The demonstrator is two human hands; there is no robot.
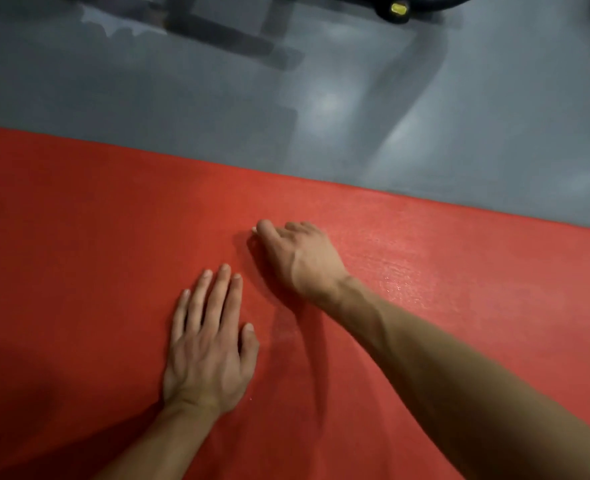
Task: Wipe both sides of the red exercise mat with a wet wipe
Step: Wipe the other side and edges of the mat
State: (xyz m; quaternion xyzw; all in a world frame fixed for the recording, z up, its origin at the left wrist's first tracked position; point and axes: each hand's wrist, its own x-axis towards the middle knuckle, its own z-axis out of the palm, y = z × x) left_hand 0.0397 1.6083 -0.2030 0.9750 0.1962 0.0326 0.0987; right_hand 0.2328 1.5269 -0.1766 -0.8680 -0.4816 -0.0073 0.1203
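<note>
Seen from the head-worn camera, a red exercise mat (113, 237) lies flat on a grey floor (459, 116), filling the lower part of the view, its far edge running on a slant from the middle left down toward the right. A person's left hand (210, 348) rests palm-down on the mat near the centre of the view, its fingers (217, 296) straight and close together, the thumb lying alongside, holding nothing. The right hand (297, 254) is set just beyond and to the right of it, knuckles up, with its fingers (267, 226) curled down against the mat surface; a small pale sliver shows at the fingertips, but whether it is the wet wipe cannot be told, and what the curled fingers hold under the palm is hidden. The two hands are near each other but not touching. The right forearm (459, 368) stretches in from the lower right corner across the mat, and the left forearm enters from the bottom edge. To the right of the right hand a patch of the mat glistens as if damp. At the top of the view, blurred dark equipment (224, 32) stands on the floor, and a black part with a small yellow piece (398, 9) sits near the top edge.
</note>
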